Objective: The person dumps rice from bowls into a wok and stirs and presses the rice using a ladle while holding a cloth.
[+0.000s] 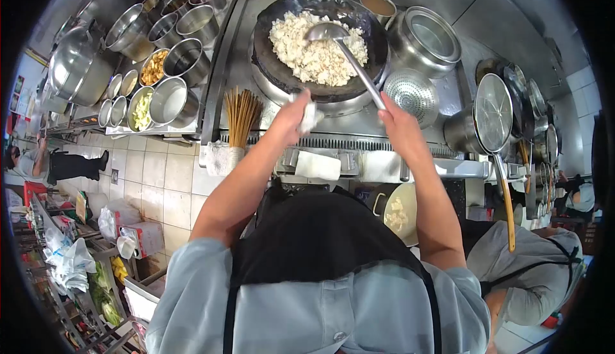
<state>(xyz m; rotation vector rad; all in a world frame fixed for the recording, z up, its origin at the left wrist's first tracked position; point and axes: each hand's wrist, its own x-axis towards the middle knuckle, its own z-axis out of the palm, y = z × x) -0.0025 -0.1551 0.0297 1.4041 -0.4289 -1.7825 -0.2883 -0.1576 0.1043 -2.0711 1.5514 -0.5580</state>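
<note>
A dark wok (266,75) on the stove holds a heap of pale, crumbly food (307,53), which looks like fried rice. My right hand (400,123) is closed around the handle of a steel ladle (328,32), whose bowl rests face down on the food. At the wok's near rim, my left hand (295,118) is closed on a white cloth (311,118). A bamboo wok brush (242,118) stands left of that hand. To the right of the wok, near my right hand, lies a perforated strainer (411,98).
Steel containers (186,59) with ingredients crowd the left counter. A lidded pot (426,37) stands right of the wok. A wooden-handled mesh strainer (493,114) sits over a pot at right. Folded towels (318,166) lie along the front rail. A co-worker (532,271) is close at my right.
</note>
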